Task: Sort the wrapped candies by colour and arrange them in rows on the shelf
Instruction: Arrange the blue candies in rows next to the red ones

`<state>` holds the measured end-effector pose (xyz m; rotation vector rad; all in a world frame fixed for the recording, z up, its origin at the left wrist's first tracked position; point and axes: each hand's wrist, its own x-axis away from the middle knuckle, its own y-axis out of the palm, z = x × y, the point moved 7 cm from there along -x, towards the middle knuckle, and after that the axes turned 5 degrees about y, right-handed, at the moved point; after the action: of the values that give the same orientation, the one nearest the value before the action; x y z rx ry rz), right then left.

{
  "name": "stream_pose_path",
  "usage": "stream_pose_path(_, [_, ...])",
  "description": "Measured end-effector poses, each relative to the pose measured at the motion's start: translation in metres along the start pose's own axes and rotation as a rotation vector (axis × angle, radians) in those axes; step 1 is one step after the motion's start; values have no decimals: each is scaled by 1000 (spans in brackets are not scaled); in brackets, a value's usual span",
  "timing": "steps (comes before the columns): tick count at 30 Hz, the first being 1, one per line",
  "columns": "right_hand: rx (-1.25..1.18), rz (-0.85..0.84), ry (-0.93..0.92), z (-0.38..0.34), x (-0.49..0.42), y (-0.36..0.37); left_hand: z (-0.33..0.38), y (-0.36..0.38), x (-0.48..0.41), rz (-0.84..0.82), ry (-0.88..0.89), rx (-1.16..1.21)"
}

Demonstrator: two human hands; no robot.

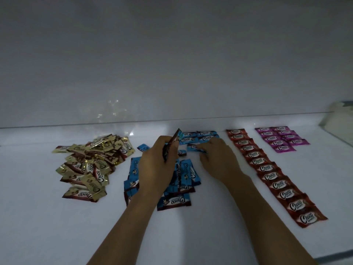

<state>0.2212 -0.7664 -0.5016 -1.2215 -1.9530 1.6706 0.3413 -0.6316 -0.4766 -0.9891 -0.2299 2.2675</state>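
While our left hand [158, 161] clutches several blue candies [176, 137] over the loose blue pile [186, 173], one could slip free — the glossy foil looks slick. Our right hand [217, 157] pinches one blue candy [193, 147] just short of the started blue rows [202, 136] beyond its fingertips; a careless nudge would skew them, or brush the red row [271, 173] at its right.

White, glossy shelf [57, 226] beneath both hands, dimly lit. Beyond the left hand [154, 165] and right hand [217, 159], a plain white back wall [172, 54], greyer in shadow toward the top, meeting the shelf along a thin dark seam. Faint glints of reflected light [112, 111] on the wall above the left hand. Far right of the right hand, a pale, blurred object [340, 119] at the frame edge.
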Motion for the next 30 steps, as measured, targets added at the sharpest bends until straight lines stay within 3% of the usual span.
stream_pose_path(8, [4,103,-99,-20,5,1,-2,-5,-1,39,-41,18])
stream_pose_path(16, [1,63,-121,-22,3,8,-1,-4,-1,27,-57,34])
stream_pose_path(21, [-324,242,-103,-22,6,-12,-1,-2,-2,6,-81,168])
stream_pose_path(23, [-419,199,-80,-22,7,-10,-1,-1,-2,2,-110,228])
stream_pose_path(30, [-278,12,-221,-41,8,14,-10,-11,-6,126,-242,365])
